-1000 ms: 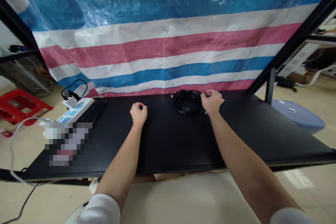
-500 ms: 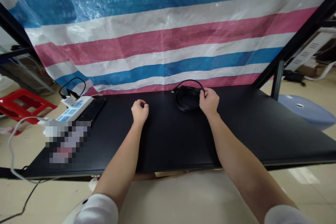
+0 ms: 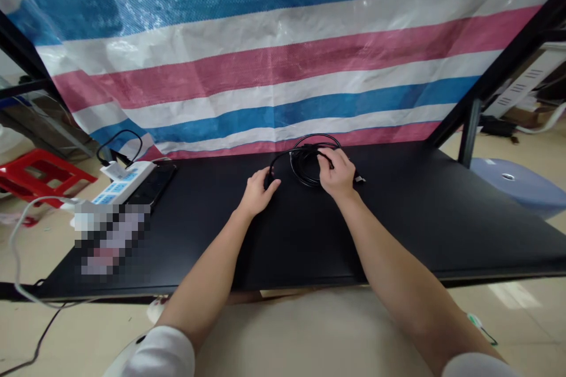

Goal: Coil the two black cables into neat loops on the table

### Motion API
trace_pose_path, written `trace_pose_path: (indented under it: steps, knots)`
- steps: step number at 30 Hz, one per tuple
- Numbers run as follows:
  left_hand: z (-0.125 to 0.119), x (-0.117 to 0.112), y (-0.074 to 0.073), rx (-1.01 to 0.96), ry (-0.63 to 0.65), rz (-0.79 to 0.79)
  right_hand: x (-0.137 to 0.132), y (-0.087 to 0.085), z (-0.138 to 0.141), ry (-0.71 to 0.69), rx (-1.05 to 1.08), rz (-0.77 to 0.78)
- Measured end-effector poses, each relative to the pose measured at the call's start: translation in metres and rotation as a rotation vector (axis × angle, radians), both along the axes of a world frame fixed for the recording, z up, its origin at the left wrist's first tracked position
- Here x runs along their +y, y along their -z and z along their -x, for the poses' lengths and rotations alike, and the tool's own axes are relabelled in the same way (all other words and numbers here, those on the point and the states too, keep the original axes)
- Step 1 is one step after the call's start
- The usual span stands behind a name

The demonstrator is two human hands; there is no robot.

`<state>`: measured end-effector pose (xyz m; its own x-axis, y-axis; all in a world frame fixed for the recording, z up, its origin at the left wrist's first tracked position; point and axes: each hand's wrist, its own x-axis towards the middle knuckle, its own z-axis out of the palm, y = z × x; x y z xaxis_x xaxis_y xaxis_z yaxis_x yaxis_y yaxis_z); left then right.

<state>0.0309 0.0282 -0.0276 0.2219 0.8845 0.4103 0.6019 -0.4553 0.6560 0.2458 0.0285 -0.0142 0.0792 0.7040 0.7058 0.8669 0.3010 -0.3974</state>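
A coiled black cable point(image 3: 306, 160) lies near the back of the black table point(image 3: 398, 224). My right hand point(image 3: 336, 172) rests on the coil's right side, its fingers closed round the strands. One loose end of the cable arcs out to the left, and my left hand point(image 3: 259, 189) pinches its plug just left of the coil. Another plug end sticks out to the right of my right hand.
A white power strip point(image 3: 124, 181) with a black plug and a dark phone point(image 3: 152, 186) lie at the table's back left. A striped tarp point(image 3: 283, 59) hangs behind. On the floor are a red stool point(image 3: 39, 174) at the left and a blue-grey roll point(image 3: 515, 188) at the right.
My left hand moved right from the bare table and took hold of the cable's loose end. My right hand shifted left onto the coil, and a cable end now lies out to its right.
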Motion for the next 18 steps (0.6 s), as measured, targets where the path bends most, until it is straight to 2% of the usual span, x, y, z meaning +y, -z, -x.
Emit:
trace_pose_path:
  steps: [3, 5, 7, 10, 12, 14, 16, 18]
  knots:
    - [-0.003, -0.001, -0.003, -0.047, 0.012, 0.09, -0.001, 0.004, 0.001, -0.04, 0.017, -0.018]
    - [-0.002, 0.0, -0.006, -0.172, -0.037, 0.136, 0.001, 0.008, -0.006, -0.026, 0.07, -0.062]
    - [-0.001, 0.004, -0.008, -0.377, -0.137, 0.183, 0.004, 0.01, -0.019, 0.066, 0.166, -0.116]
    - [0.004, 0.011, -0.011, -0.649, -0.279, 0.242, 0.009, 0.01, -0.044, 0.31, 0.317, -0.116]
    - [0.008, 0.014, -0.013, -0.762, -0.33, 0.256, 0.012, 0.009, -0.057, 0.454, 0.371, 0.011]
    - [0.012, 0.015, -0.017, -0.85, -0.357, 0.28, 0.015, 0.01, -0.066, 0.507, 0.377, 0.21]
    - [0.014, 0.014, -0.02, -0.932, -0.373, 0.316, 0.017, 0.014, -0.07, 0.464, 0.337, 0.373]
    - [0.016, 0.012, -0.024, -1.001, -0.402, 0.341, 0.018, 0.02, -0.071, 0.397, 0.288, 0.43]
